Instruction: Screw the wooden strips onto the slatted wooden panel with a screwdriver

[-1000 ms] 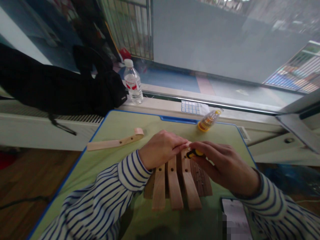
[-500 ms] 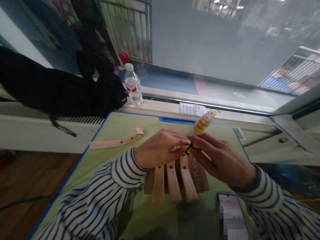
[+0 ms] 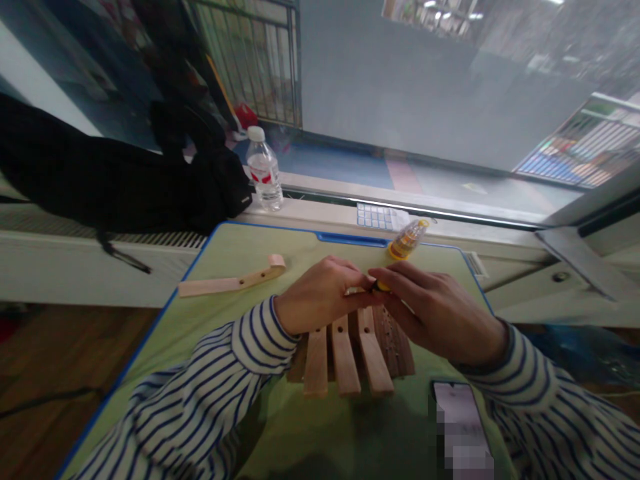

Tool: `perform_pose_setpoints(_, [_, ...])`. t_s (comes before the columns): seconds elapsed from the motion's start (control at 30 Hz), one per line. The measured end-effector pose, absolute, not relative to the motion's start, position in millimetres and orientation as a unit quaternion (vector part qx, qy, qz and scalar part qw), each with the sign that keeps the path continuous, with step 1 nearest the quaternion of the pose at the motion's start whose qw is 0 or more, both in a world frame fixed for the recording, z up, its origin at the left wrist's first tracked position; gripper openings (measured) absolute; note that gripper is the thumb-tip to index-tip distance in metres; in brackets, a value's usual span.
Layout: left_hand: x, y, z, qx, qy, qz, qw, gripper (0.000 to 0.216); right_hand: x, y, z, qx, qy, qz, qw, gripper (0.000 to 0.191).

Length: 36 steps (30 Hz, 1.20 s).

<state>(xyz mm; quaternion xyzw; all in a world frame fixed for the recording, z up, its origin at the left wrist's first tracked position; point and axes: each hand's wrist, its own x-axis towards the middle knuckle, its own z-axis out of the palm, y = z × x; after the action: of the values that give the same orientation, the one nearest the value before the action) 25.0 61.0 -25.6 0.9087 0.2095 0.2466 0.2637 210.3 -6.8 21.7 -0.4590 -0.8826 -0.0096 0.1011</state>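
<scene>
Both hands meet over a wooden piece with three pale slats (image 3: 347,367) and a brown ridged part (image 3: 395,337) beside them. My right hand (image 3: 440,310) pinches a small yellow-and-black screwdriver (image 3: 383,285), mostly covered by the fingers. Thumb and forefinger of my left hand (image 3: 320,293) close on a slim shiny piece (image 3: 356,291) in line with the screwdriver; whether the two are joined I cannot tell. Dark holes show in the slats near my left hand. Left of the hands lies a loose curved wooden piece (image 3: 237,280) with two holes.
The green table (image 3: 200,373) has a blue edge. A clear yellow-based container (image 3: 407,240) stands at its far side, and a phone (image 3: 460,420) lies near my right forearm. On the sill are a water bottle (image 3: 265,173), a black bag (image 3: 125,180) and a blue-and-white sheet (image 3: 375,217).
The screwdriver has tilted a little and more of it is hidden by my right fingers. Both hands have drawn slightly closer together. The view has shifted slightly.
</scene>
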Motion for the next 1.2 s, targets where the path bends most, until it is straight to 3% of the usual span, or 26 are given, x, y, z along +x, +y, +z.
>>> perform_pose_setpoints(0.4, [26.4,59.4,-24.6,0.910,0.205,0.237,0.271,0.032,212.7,-6.7,17.7,-0.473,-0.872,-0.022,0.120,0.028])
perform_pose_setpoints(0.67, [30.5,56.2,-28.4,0.910,0.256,0.262,0.197,0.023,212.0,-3.9,23.3,-0.481,-0.871,-0.008,0.099,0.031])
perform_pose_setpoints(0.83, [29.8,55.5,-27.3,0.901,0.268,0.253,0.230,0.023,216.6,-5.4,28.3,-0.470,-0.877,-0.026,0.099,0.041])
perform_pose_setpoints(1.2, [28.8,56.2,-26.9,0.897,0.263,0.239,0.264,0.021,216.6,-2.5,20.7,-0.462,-0.879,-0.011,0.115,0.029])
